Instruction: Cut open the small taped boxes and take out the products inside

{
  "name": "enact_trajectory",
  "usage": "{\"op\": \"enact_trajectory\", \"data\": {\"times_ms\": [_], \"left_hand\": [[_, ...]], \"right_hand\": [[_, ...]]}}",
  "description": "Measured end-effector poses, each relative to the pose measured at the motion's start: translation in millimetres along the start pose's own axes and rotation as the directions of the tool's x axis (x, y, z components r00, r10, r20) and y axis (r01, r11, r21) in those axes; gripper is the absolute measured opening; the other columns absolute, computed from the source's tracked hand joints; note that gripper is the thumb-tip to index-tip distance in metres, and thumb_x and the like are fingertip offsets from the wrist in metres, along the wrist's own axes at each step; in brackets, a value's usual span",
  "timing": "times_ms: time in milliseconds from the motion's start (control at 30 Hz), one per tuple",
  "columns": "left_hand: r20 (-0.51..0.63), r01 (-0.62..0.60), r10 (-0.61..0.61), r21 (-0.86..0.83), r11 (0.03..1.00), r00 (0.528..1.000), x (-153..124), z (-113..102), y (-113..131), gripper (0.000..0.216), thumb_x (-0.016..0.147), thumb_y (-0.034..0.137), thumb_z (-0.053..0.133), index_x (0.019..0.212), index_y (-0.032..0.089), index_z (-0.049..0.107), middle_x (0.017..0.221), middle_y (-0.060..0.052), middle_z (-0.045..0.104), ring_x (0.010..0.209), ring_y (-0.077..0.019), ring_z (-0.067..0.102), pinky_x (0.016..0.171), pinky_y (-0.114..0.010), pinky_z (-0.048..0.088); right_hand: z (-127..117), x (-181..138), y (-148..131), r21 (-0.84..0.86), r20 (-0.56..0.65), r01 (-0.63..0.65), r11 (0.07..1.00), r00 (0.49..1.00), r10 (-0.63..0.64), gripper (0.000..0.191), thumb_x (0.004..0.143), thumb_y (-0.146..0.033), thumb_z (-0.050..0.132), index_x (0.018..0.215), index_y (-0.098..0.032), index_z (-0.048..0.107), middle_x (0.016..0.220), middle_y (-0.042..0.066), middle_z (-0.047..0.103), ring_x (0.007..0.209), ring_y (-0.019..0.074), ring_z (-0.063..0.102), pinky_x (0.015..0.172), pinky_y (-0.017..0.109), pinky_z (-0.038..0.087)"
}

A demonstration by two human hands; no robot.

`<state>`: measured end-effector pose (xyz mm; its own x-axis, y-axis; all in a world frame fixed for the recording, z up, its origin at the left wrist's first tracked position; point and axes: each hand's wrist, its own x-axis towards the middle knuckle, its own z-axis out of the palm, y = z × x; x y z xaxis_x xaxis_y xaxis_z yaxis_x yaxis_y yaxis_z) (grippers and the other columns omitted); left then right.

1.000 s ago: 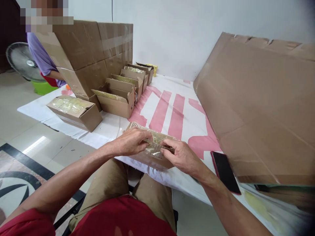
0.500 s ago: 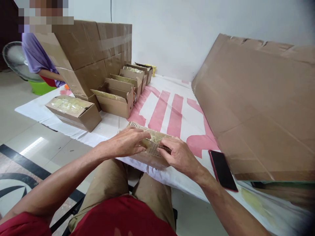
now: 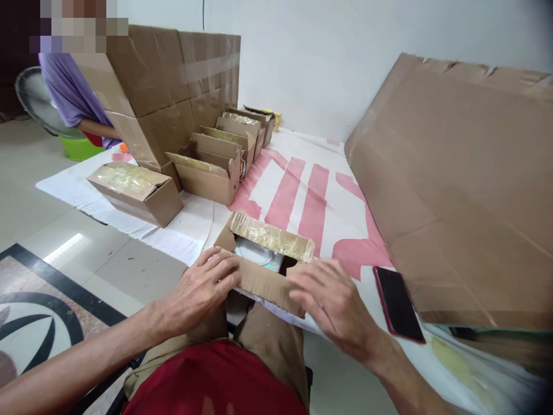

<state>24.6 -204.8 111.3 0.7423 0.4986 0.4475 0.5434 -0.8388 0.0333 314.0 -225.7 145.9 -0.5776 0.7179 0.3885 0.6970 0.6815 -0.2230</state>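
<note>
A small cardboard box (image 3: 263, 279) sits at the table's front edge before me, its top parted along the middle. The far flap (image 3: 276, 236), covered in yellowish tape, stands raised. Through the gap shows something pale with a round outline (image 3: 254, 252); its kind I cannot make out. My left hand (image 3: 207, 276) has its fingers bent over the near flap at the box's left end. At the right end, my right hand (image 3: 332, 294) grips the near flap between thumb and fingers, slightly blurred.
A taped box (image 3: 133, 193) and a row of opened boxes (image 3: 207, 178) stand left, before a wall of stacked cartons (image 3: 159, 86). A phone (image 3: 398, 302) lies right, beside a large cardboard panel (image 3: 458, 190). A person in a purple sleeve (image 3: 69, 92) sits behind the cartons.
The top of the box has come open, and its inside now shows. My left hand moved down and left to the near flap; my right hand shifted a little right and down.
</note>
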Motion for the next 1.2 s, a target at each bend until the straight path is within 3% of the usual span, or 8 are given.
{"op": "enact_trajectory", "data": {"times_ms": [100, 267, 400, 600, 733, 900, 1033, 1200], "left_hand": [[-0.059, 0.029, -0.028, 0.022, 0.999, 0.998, -3, 11, 2, 0.026, 0.098, 0.009, 0.051, 0.122, 0.015, 0.059, 0.127, -0.013, 0.07, 0.12, -0.0267, 0.062, 0.111, -0.047, 0.046], [-0.1, 0.038, -0.039, -0.011, 0.999, 0.994, -7, 23, 2, 0.029, 0.096, 0.007, 0.052, 0.122, 0.016, 0.06, 0.128, -0.014, 0.07, 0.125, -0.0279, 0.061, 0.112, -0.049, 0.047], [-0.088, 0.043, -0.053, -0.114, 0.993, 0.995, -11, 24, 0, 0.028, 0.095, 0.015, 0.056, 0.122, 0.018, 0.06, 0.13, -0.014, 0.069, 0.124, -0.0281, 0.061, 0.111, -0.05, 0.047], [-0.113, 0.049, -0.078, -0.242, 0.969, 0.991, -7, 21, -5, 0.026, 0.096, 0.031, 0.063, 0.117, 0.016, 0.061, 0.125, -0.015, 0.07, 0.118, -0.0294, 0.061, 0.103, -0.048, 0.049], [-0.097, 0.113, -0.147, -0.29, 0.95, 0.984, 3, 18, -6, 0.017, 0.1, 0.021, 0.054, 0.115, 0.018, 0.062, 0.11, -0.011, 0.073, 0.105, -0.0238, 0.066, 0.091, -0.041, 0.051], [-0.113, 0.16, -0.218, -0.378, 0.912, 0.969, 9, 10, -11, 0.014, 0.099, 0.017, 0.054, 0.106, 0.019, 0.066, 0.104, -0.009, 0.074, 0.1, -0.0206, 0.067, 0.09, -0.037, 0.052], [-0.169, 0.276, -0.358, -0.375, 0.885, 0.918, 4, 4, -49, 0.016, 0.099, 0.022, 0.055, 0.106, 0.019, 0.069, 0.105, -0.01, 0.075, 0.102, -0.0207, 0.068, 0.093, -0.037, 0.054], [0.018, 0.674, -0.68, -0.149, 0.724, 0.733, -6, 19, -138, 0.022, 0.092, 0.026, 0.059, 0.109, 0.02, 0.072, 0.128, -0.012, 0.069, 0.12, -0.0273, 0.064, 0.106, -0.047, 0.052]], "right_hand": [[4, 23, 23, -0.232, 0.073, -0.091, 0.968, 0.991, 0.111, 0.016, 0.1, -0.026, 0.06, 0.112, -0.02, 0.066, 0.113, 0.009, 0.073, 0.099, 0.0261, 0.062, 0.084, 0.038, 0.039], [23, 57, 39, -0.479, 0.257, -0.043, 0.877, 0.948, 0.187, 0.031, 0.085, -0.017, 0.071, 0.115, -0.016, 0.067, 0.111, 0.014, 0.071, 0.096, 0.029, 0.061, 0.08, 0.038, 0.038], [17, 57, 44, -0.318, 0.221, -0.089, 0.944, 0.961, 0.165, 0.017, 0.094, -0.018, 0.055, 0.105, -0.018, 0.068, 0.104, 0.011, 0.074, 0.093, 0.0256, 0.064, 0.081, 0.036, 0.039], [-1, 73, 81, 0.055, 0.154, -0.392, 0.918, 0.912, 0.38, 0.042, 0.105, -0.044, 0.031, 0.081, -0.024, 0.058, 0.077, 0.001, 0.067, 0.07, 0.0185, 0.06, 0.066, 0.03, 0.038], [17, 91, 109, 0.057, 0.141, -0.475, 0.878, 0.874, 0.464, 0.039, 0.098, -0.046, 0.035, 0.066, -0.025, 0.043, 0.063, 0.0, 0.054, 0.061, 0.0163, 0.049, 0.061, 0.03, 0.034], [40, 91, 124, 0.083, 0.219, -0.454, 0.887, 0.877, 0.428, 0.043, 0.093, -0.05, 0.036, 0.058, -0.025, 0.039, 0.057, 0.0, 0.054, 0.057, 0.0165, 0.049, 0.057, 0.03, 0.036], [44, 82, 133, 0.091, 0.202, -0.439, 0.894, 0.887, 0.415, 0.046, 0.096, -0.052, 0.033, 0.063, -0.025, 0.051, 0.065, 0.003, 0.065, 0.061, 0.0198, 0.058, 0.06, 0.032, 0.042], [52, 76, 142, -0.158, -0.098, -0.372, 0.914, 0.927, 0.361, 0.04, 0.091, -0.05, 0.045, 0.096, -0.022, 0.074, 0.099, 0.013, 0.079, 0.088, 0.033, 0.07, 0.079, 0.046, 0.049]]}}
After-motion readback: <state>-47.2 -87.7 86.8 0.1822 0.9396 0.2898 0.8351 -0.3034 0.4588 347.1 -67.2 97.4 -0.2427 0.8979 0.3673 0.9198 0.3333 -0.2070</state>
